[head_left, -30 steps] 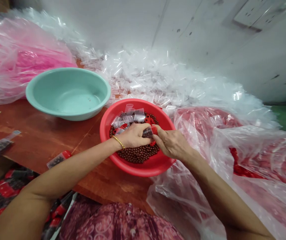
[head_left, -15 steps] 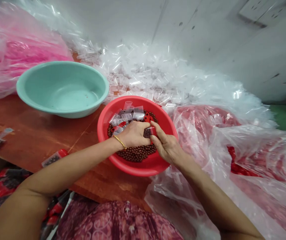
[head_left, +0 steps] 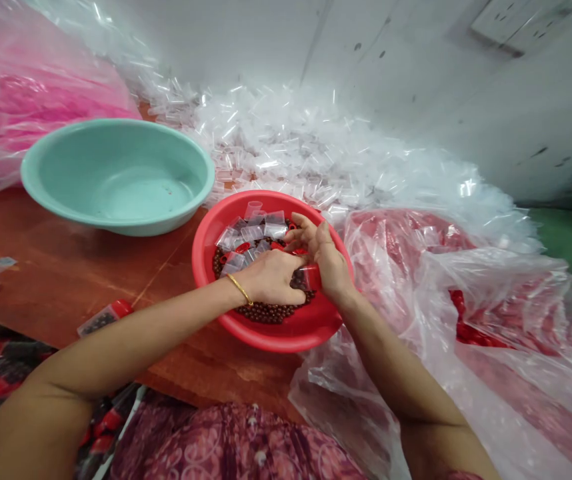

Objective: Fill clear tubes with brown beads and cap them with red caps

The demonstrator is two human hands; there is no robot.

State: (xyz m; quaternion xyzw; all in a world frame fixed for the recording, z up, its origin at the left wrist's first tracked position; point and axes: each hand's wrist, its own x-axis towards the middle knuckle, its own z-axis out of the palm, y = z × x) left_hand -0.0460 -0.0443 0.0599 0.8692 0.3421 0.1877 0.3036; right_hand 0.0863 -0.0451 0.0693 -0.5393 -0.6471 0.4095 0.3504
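Observation:
A red bowl (head_left: 272, 339) on the wooden table holds brown beads (head_left: 265, 312), several empty clear tubes (head_left: 255, 233) and loose red caps. My left hand (head_left: 270, 277), with a gold bracelet at the wrist, is closed round a small bead-filled tube with a red cap (head_left: 311, 276). My right hand (head_left: 322, 252) rests its palm against that cap. Its fingers stretch out over the clear tubes and caps at the bowl's far side.
A teal basin (head_left: 116, 177) stands to the left of the bowl. Behind lies a big heap of clear tubes (head_left: 296, 143). A pink-filled bag (head_left: 26, 100) is at far left, a bag of red caps (head_left: 471, 313) at right. Filled capped tubes (head_left: 100, 319) lie near the table edge.
My right hand has let go its pinch on the cap and stretched its fingers forward into the bowl. My left hand keeps hold of the tube. The view drifted slightly.

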